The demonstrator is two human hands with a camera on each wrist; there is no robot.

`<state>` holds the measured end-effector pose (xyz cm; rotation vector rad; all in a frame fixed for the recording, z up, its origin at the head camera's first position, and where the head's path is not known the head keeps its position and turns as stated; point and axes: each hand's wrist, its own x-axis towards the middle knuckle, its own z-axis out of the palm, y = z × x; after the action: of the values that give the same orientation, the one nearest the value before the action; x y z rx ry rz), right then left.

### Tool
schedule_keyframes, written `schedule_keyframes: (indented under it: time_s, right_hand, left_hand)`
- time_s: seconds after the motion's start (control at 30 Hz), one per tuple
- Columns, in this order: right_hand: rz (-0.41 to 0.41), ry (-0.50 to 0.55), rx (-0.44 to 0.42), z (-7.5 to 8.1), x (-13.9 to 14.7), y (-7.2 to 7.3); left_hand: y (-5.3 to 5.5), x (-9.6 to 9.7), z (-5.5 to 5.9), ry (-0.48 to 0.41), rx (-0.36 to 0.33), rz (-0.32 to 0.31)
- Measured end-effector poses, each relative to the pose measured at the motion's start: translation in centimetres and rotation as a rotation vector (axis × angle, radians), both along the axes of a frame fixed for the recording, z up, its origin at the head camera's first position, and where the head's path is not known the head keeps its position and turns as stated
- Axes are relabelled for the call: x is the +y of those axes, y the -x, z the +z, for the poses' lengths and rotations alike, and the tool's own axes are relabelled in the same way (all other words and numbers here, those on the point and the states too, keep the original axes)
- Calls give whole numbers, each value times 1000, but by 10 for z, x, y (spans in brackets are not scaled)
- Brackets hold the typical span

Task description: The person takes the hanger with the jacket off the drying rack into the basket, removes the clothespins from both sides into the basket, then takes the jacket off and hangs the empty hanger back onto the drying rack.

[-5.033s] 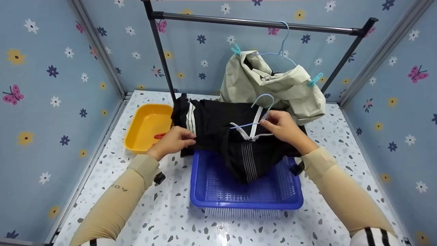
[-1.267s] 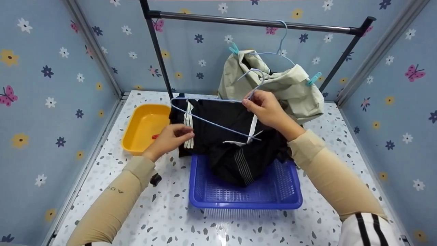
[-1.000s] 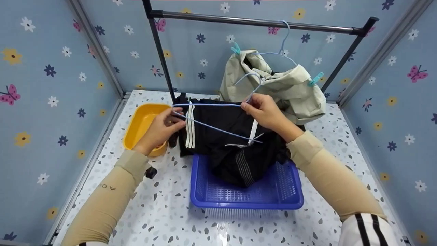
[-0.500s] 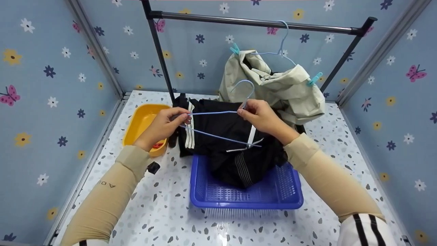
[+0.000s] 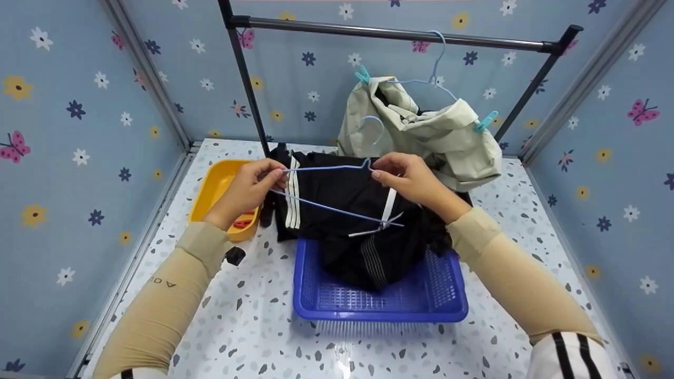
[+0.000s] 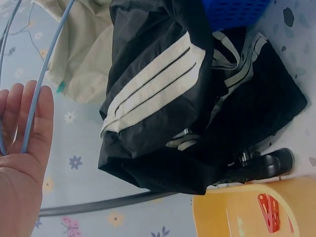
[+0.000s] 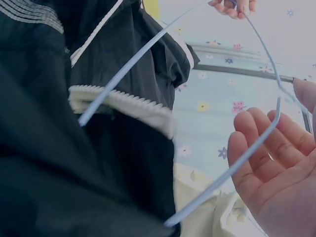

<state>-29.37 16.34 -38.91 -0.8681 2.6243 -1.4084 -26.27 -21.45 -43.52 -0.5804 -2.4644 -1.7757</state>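
Note:
A light blue wire hanger (image 5: 326, 168) spans both hands in the head view, hook upward. My left hand (image 5: 245, 189) pinches its left part between thumb and fingers; the left wrist view shows two lengths of wire crossing the fingers (image 6: 29, 113). My right hand (image 5: 410, 176) holds the hanger beside its neck, the thumb against the wire. Beneath lies a black garment (image 5: 331, 187) with white stripes and a white zip, half over a blue basket (image 5: 379, 317). In the right wrist view, wire passes into the opening of the black garment (image 7: 128, 153); its right end is hidden.
A dark metal rack rail (image 5: 316, 29) crosses the back. From it hangs a pale green garment (image 5: 432, 134) on a blue hanger, with teal clips (image 5: 485, 121). A yellow tub (image 5: 200, 205) holding red clips (image 5: 242, 223) stands left. Flowered walls enclose the speckled table (image 5: 263, 337).
The hanger was tilted up over the garment and came lower. My left hand, earlier off the hanger, took hold of its left part. My right hand shifted slightly right, baring the neck.

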Motion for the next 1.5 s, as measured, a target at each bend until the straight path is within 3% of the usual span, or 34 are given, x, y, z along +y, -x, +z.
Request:
schedule_keyframes:
  time_s: [0.27,0.47,0.83,1.0,1.3,1.5]
  right_hand:
    - [-46,-16,-12,-5,21,1]
    - [-19,17,-54,-11,30,0]
    - [32,56,-121,-21,37,-3]
    - [69,120,-201,-24,35,-6]
    - [77,198,-233,-21,38,-8]
    - [35,198,-167,-19,44,-8]
  left_hand:
    - [-2,-20,1,-16,-10,63]
    - [-4,-34,5,-6,5,95]
    - [-5,-52,11,-89,-1,110]
    - [-4,-54,14,-124,9,130]
    - [5,-46,17,-140,27,134]
    - [10,-38,12,-123,36,142]
